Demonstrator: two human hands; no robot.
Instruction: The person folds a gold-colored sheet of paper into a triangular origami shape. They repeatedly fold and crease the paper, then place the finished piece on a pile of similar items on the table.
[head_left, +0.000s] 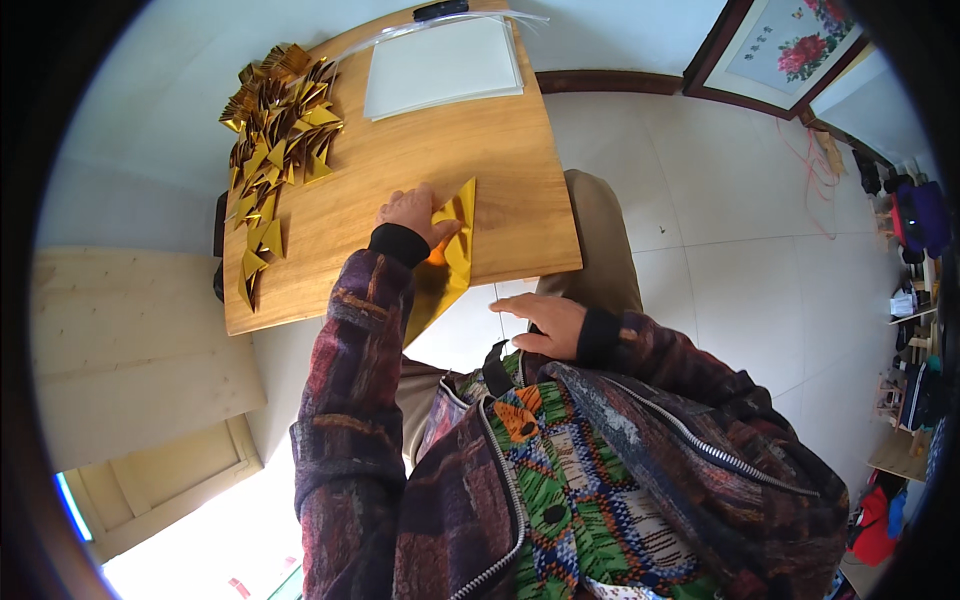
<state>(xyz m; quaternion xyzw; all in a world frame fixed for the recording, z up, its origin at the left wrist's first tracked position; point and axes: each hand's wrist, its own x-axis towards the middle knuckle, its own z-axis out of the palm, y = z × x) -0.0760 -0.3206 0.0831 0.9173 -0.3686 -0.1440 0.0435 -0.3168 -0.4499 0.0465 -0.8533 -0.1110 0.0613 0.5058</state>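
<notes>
A sheet of shiny gold foil paper (455, 255) lies at the front edge of the wooden table, its near part reaching past the edge. My left hand (417, 214) holds the sheet against the tabletop, thumb lying over the foil. Part of the sheet is hidden behind my left hand and sleeve. To the right of the sheet, over my lap, my right hand (551, 322) is empty with thumb and fingers apart. Many folded gold foil pieces (277, 142) are heaped along the table's left side, trailing towards the near left corner.
The wooden table (517, 217) stands against the wall. A stack of white sheets (446, 67) lies at its back, beside clear plastic (397, 28) and a black object (440, 9). Tiled floor (720, 187) extends right, towards a framed flower picture (787, 52) and cluttered shelves (915, 300).
</notes>
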